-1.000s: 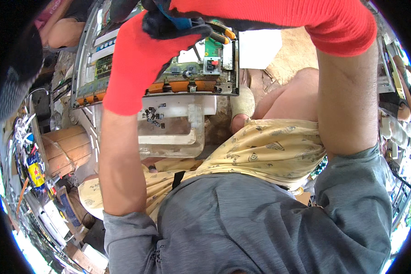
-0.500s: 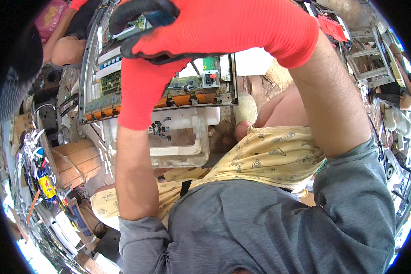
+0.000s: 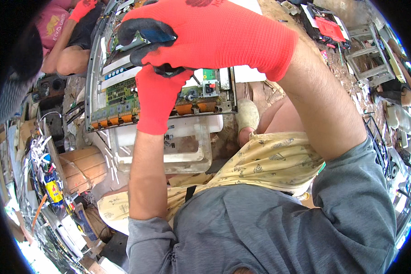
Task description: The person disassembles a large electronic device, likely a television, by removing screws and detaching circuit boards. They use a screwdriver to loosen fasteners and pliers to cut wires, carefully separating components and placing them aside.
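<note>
Both of my hands wear red gloves with black coating, held close together above an opened flat-panel chassis (image 3: 161, 118) with exposed circuit boards. My right hand (image 3: 205, 34) reaches across on top, its black fingers curled inward; whatever lies inside them is hidden. Under it is my left hand (image 3: 157, 98), upright from the wrist, with most of its fingers covered by the right. Just right of the left hand a thin dark shaft (image 3: 196, 79) slants down toward a small metal bracket (image 3: 210, 88) with a red part. Which hand, if either, holds the shaft is unclear.
A clear plastic tub (image 3: 205, 157) with small black pieces stands below the chassis. A wooden stump (image 3: 83, 169) is at left, near scrap strips and cables. Another person's red-gloved hand (image 3: 83, 9) shows at upper left. A black and red toolbox (image 3: 329, 29) lies at upper right.
The view has shifted slightly, so the chassis and tub appear lower. My hands stay together over the chassis, the right wrist now lower and further left. The other person's glove shows more fully.
</note>
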The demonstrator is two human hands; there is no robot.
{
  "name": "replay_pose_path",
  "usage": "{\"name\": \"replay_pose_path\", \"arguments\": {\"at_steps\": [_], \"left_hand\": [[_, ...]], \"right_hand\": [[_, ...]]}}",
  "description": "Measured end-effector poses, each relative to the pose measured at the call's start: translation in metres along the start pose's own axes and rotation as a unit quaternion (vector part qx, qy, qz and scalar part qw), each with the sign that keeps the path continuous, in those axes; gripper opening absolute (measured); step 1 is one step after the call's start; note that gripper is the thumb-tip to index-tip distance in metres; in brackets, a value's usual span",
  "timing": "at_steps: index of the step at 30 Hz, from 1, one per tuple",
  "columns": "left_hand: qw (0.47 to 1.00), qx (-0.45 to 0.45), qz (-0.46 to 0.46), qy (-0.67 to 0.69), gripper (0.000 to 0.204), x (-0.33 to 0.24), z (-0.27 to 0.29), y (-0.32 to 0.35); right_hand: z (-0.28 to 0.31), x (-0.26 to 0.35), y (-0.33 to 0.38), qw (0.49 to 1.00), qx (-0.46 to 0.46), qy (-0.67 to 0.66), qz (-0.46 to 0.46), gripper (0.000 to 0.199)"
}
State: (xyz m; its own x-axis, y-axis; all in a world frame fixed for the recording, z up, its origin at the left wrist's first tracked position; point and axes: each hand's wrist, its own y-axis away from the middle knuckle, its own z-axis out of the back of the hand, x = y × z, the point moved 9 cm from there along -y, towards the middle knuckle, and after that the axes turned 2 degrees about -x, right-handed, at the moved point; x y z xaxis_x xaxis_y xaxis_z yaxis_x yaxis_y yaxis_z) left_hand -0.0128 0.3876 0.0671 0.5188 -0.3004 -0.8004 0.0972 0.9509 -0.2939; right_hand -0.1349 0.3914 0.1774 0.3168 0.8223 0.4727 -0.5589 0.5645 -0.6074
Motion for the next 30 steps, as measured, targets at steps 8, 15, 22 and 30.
{"name": "replay_pose_path", "arguments": {"at_steps": [8,15,22,30], "left_hand": [[0.991,0.091,0.093,0.025,0.029,0.022,-0.010,0.007],[0.974,0.098,0.109,0.174,0.027,0.020,-0.024,0.008],[0.996,0.055,0.072,0.019,0.032,0.041,-0.022,0.010],[0.988,0.119,0.076,0.066,0.036,0.043,-0.029,0.012]], "right_hand": [[0.013,0.006,0.007,0.989,0.009,-0.140,-0.040,0.054],[0.004,-0.016,0.008,0.990,0.022,-0.098,-0.102,0.069],[0.006,-0.017,0.007,0.978,0.046,-0.080,-0.186,0.063],[-0.006,-0.036,0.009,0.971,0.095,-0.113,-0.189,0.064]]}}
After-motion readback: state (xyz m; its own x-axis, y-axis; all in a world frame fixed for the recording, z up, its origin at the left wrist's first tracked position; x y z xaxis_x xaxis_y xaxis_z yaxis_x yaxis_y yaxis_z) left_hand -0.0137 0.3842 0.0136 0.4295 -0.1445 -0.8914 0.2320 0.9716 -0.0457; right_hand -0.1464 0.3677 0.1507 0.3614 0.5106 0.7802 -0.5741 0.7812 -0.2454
